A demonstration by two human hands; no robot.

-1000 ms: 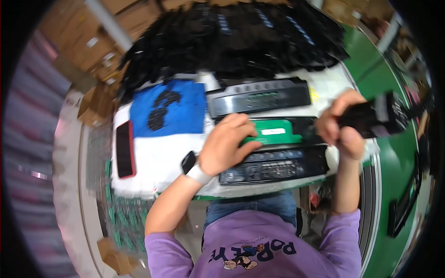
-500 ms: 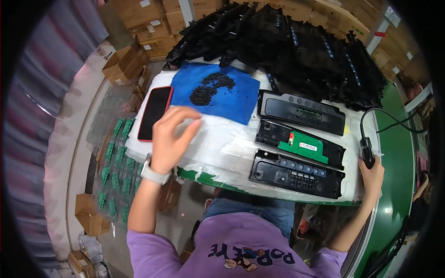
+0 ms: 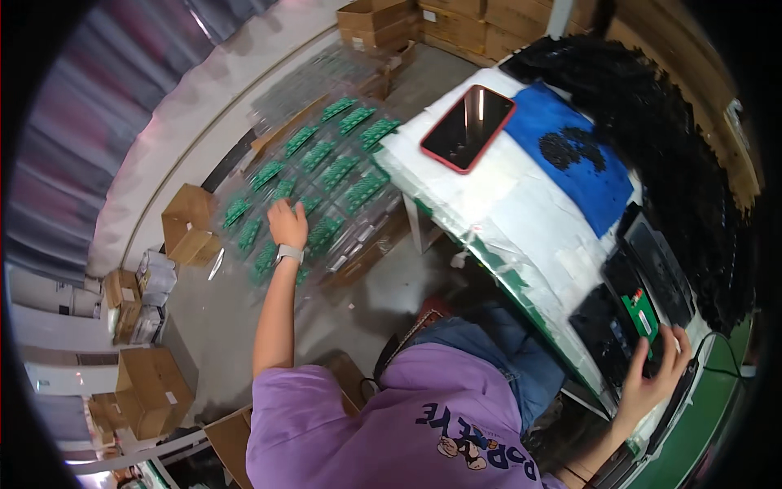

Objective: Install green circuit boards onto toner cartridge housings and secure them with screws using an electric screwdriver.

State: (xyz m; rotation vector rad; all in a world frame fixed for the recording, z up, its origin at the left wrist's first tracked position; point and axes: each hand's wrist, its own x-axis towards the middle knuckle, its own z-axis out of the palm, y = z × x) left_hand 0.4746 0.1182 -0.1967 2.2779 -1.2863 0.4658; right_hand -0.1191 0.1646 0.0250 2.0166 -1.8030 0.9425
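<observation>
My left hand [image 3: 289, 226] reaches down over a clear plastic tray stack with rows of green circuit boards [image 3: 340, 171]. Its thumb and fingers are apart, with the tips at one of the boards; whether they touch it is too small to tell. My right hand [image 3: 654, 376] is at the black plastic housings on the table, fingers spread around the end of one that has a green circuit board [image 3: 640, 316] in it. No object shows in its grasp. Beside that hand lies a long black corded tool [image 3: 678, 407].
A red-cased phone [image 3: 468, 129] and a blue cloth [image 3: 604, 204] bearing small black pieces lie on the white-covered table [image 3: 497, 208]. Black parts [image 3: 676, 122] are heaped at its far side. Cardboard boxes [image 3: 155, 391] stand on the floor to the left.
The view has swung left. My left hand has gone from near the phone down to the tray of boards. My right hand has let go of the black corded tool and moved to the housings.
</observation>
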